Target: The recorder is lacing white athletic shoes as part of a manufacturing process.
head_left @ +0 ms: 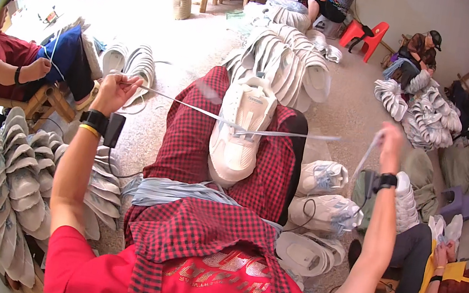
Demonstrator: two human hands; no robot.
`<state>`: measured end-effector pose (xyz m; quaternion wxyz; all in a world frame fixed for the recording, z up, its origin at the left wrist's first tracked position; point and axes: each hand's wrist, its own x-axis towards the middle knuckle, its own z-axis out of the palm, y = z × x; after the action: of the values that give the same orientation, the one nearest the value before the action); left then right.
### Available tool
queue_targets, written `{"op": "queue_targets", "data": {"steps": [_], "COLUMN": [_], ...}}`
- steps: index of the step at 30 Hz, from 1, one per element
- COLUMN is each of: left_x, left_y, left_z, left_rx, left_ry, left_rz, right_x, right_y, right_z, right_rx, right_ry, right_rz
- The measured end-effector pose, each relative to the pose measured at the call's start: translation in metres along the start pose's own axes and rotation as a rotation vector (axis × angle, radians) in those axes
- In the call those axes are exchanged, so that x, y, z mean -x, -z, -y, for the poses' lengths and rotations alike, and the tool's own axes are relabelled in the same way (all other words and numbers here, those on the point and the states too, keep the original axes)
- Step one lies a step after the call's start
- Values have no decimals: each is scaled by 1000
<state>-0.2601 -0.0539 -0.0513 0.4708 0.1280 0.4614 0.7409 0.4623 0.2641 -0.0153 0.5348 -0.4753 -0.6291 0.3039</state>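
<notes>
A white sneaker (241,129) lies on my lap over a red checked cloth (186,139), toe toward me. A pale blue lace (285,134) runs through it and stretches out to both sides. My left hand (113,90) is raised at the left and grips one lace end. My right hand (389,143) is raised at the right and pulls the other end, which is blurred. A bundle of loose pale laces (172,193) rests across my thighs.
Stacks of white shoe parts lie at my left (7,184) and ahead (288,57). Finished white sneakers (322,212) sit on the floor at my right. Other people sit around: one at the left (14,65), one lower right (458,286), two far back.
</notes>
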Motion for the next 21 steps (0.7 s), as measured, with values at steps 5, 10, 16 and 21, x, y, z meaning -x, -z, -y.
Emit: {"op": "queue_targets", "data": {"steps": [5,10,16,21], "left_x": [20,54,101,95], "left_y": [-17,-82,-181,-179], "left_z": [-23,37,93,103], "left_rx": [-1001,-1450,-1321,-1347], "left_ry": [-32,-808,-992,-924], "left_rz": [-183,21,615,753], "right_x": [71,171,176,179], "right_y": [-86,-176,-213,-214], "right_z": [4,152,136,136], "right_rx": [547,253,655,555], "right_ry": [430,803,903,732], "right_rz": [280,457,639,701]}}
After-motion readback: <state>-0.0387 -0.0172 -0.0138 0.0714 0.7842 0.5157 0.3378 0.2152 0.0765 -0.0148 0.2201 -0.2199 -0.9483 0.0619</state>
